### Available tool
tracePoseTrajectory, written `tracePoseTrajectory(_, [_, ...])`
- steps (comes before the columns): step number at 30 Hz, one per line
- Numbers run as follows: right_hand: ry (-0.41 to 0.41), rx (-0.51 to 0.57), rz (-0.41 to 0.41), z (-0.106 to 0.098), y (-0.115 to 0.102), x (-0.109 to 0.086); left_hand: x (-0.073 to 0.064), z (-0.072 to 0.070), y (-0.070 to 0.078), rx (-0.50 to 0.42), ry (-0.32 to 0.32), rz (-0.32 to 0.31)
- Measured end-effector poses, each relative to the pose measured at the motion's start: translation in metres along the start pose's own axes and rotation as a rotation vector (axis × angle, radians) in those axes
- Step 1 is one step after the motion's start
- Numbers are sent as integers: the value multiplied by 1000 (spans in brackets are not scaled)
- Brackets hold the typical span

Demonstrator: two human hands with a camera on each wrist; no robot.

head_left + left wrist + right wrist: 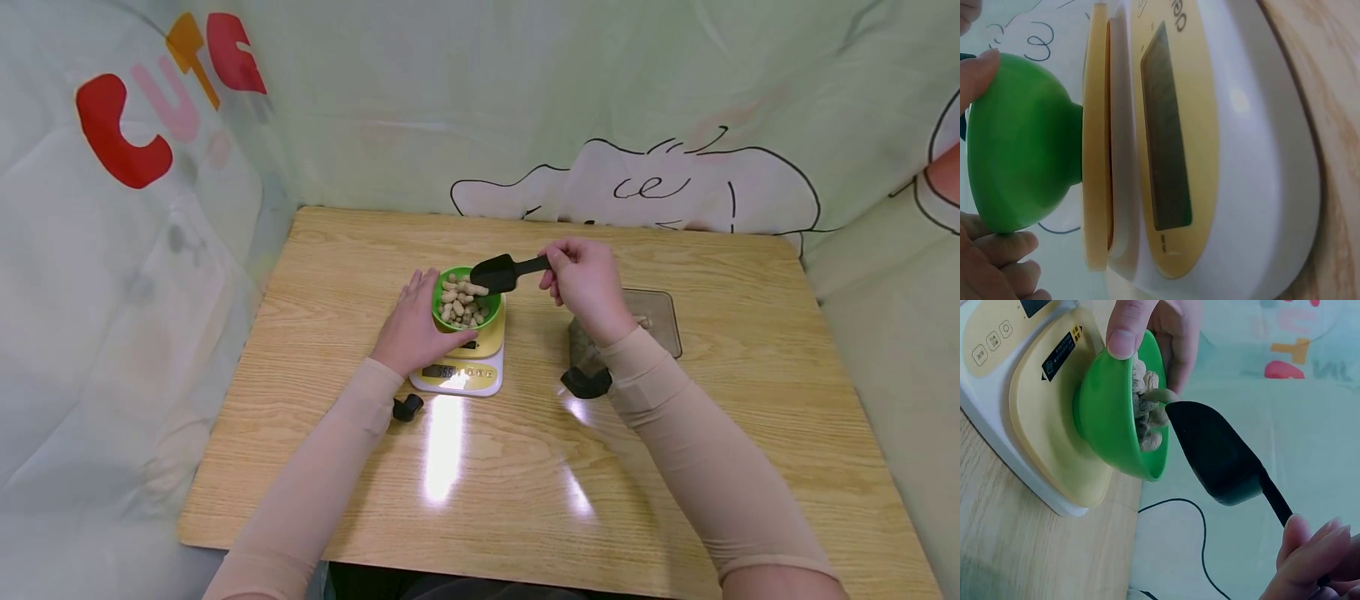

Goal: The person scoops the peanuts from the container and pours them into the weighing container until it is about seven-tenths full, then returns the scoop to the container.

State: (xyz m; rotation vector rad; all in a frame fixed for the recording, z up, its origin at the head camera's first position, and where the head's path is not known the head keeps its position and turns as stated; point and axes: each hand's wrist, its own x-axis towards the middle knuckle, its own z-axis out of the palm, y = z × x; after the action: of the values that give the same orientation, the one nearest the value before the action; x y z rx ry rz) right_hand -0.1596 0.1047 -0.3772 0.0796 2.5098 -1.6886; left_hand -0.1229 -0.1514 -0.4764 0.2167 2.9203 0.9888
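Note:
A green bowl (436, 313) of unshelled peanuts (459, 308) stands on the yellow platform of a white kitchen scale (491, 383). My left hand (412, 333) grips the bowl from its left, with the thumb (1124, 340) on the rim and the fingers (1010, 250) around the opposite side. In my right hand (588, 287) is the thin handle of a black scoop (1216, 456), pinched between thumb and fingers. The scoop's mouth tilts down over the bowl's right rim, with a peanut (1161, 395) at its lip. The scale's display is lit.
Right of the scale, a clear greyish tray (663, 333) lies partly hidden beneath my right forearm, with a few pale pieces in it. Small black objects show beside each wrist. The wooden table (360, 492) meets printed fabric walls at the back and sides.

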Motion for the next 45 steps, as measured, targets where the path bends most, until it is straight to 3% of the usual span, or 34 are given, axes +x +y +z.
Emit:
tracePoseTrajectory(6, [32, -61, -71, -1, -7, -8, 1, 2, -2, 5, 8, 1])
tracePoseTrajectory(13, [62, -45, -119, -6, -13, -18, 2, 3, -3, 2, 13, 3])
tracePoseTrajectory(21, [78, 95, -125, -28, -9, -26, 1, 2, -2, 1, 10, 0])
tracePoseTrajectory(30, [211, 245, -141, -66, 6, -44, -1, 0, 0, 0, 7, -11])
tracePoseTrajectory(37, [255, 440, -113, -95, 24, -60, -3, -1, 0, 4, 10, 4])
tracePoseTrajectory(45, [421, 457, -43, -118, 45, -73, -9, -3, -2, -5, 17, 25])
